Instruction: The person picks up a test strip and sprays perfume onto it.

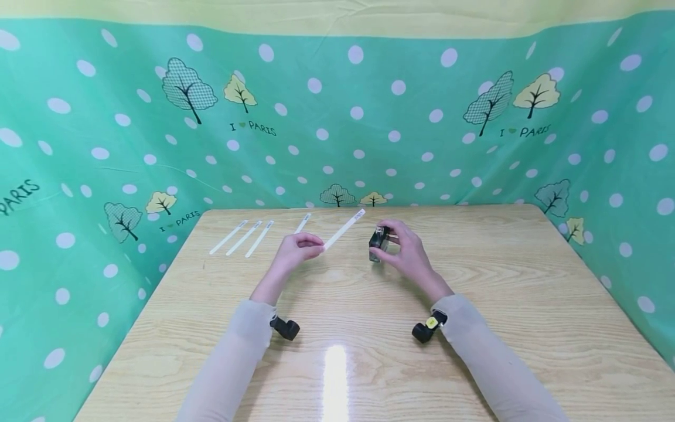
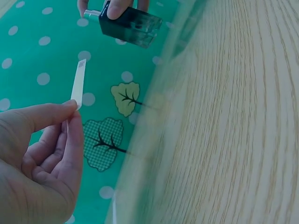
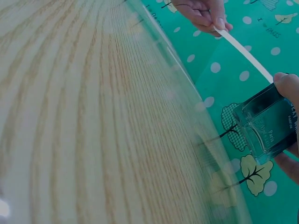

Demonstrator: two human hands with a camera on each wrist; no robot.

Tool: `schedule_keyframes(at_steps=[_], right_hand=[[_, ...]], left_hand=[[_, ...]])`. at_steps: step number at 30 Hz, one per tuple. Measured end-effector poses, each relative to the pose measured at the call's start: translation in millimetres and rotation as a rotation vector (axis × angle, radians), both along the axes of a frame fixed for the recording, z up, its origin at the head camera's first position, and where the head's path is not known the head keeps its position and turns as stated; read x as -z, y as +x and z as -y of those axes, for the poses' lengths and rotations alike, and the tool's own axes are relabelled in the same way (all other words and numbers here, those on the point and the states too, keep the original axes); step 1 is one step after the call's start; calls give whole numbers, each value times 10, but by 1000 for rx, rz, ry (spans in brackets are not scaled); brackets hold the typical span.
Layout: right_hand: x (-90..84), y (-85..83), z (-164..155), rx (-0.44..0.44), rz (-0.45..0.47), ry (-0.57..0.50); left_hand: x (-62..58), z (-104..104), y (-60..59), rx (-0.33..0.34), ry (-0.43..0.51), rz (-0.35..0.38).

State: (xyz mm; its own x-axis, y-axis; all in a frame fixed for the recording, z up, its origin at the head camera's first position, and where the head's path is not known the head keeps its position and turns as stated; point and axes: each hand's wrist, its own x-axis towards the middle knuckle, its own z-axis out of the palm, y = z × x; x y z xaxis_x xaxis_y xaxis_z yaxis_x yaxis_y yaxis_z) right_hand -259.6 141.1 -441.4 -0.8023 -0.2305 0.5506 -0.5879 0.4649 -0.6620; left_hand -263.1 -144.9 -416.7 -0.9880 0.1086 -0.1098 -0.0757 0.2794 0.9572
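- You can pass over the tabletop (image 1: pixel 532 281) right of your right hand (image 1: pixel 410 253).
- Toward your left hand (image 1: pixel 295 253), the white strip (image 1: pixel 344 230) and bottle (image 1: pixel 375 252) obstruct you.
- Farther left lie three flat strips (image 1: pixel 244 238); the curtain (image 1: pixel 364 129) bounds your far side.

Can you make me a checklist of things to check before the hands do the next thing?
1. Left hand pinches a white strip: ok.
2. Right hand grips the glass bottle: ok.
3. Strip and bottle apart: ok, the head view shows a gap.
4. Silver top aimed at the strip: cannot tell.
5. Three other strips lie side by side, apart from the hands: ok.
6. Fifth strip fully in sight: not ok, partly hidden.
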Motion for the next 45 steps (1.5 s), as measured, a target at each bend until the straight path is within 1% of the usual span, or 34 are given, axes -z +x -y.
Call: schedule_keyframes(at_steps=[10,18,21,28,36,41,45], right_hand=[[21,0,7,44,-55,34],[25,-14,17,89,-63,69],[30,-20,20,110,-94,95],[29,-27,36,168,-203,149],[8,-23,50,233,-228,181],[6,-28,55,243,-254,176],[8,-30,55,236,-265,164]], left_hand=[[-14,-52,57,45,17,-20],[-14,-91,78,62,18,-19],[-25,-106,88,65,23,-13],[-51,-138,114,89,58,1],[-22,-151,107,85,103,21],[-21,-153,110,86,114,29],[-21,-151,111,88,111,23]])
